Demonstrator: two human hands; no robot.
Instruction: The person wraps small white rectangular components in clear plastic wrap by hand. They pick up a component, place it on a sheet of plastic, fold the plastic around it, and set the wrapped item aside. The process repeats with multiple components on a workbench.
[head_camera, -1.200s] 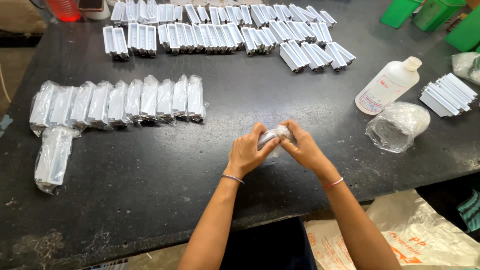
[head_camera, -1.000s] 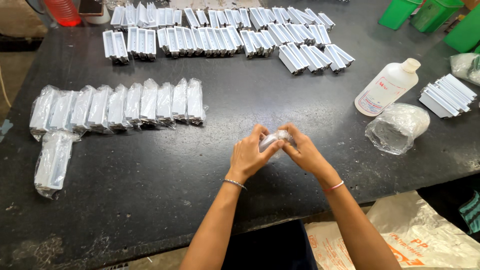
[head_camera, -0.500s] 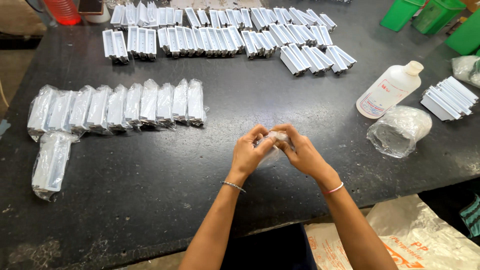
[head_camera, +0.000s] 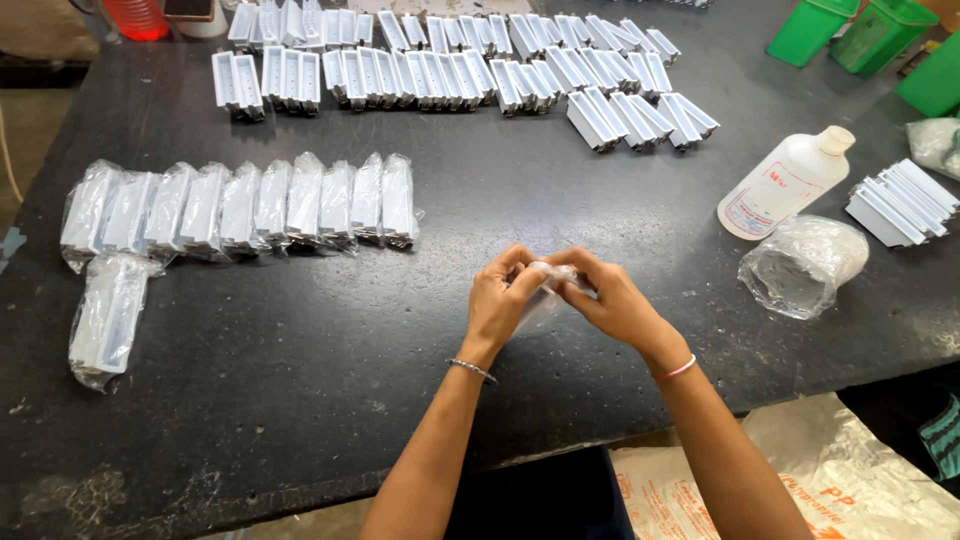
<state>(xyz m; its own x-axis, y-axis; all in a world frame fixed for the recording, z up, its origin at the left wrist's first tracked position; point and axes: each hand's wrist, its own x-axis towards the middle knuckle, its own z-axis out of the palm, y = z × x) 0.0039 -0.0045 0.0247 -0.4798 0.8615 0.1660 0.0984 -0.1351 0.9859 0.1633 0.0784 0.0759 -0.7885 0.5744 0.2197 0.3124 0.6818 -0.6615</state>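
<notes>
While bagged white parts line the table, both hands, left hand and right hand, pinch a clear bag.

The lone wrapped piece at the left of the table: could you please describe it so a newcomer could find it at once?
On the black table, find the row of plastic-wrapped white pieces on the left side. Just below that row's left end lies the single wrapped piece. It alone sits outside the row, nearer the table's front edge, far from both hands.
</notes>
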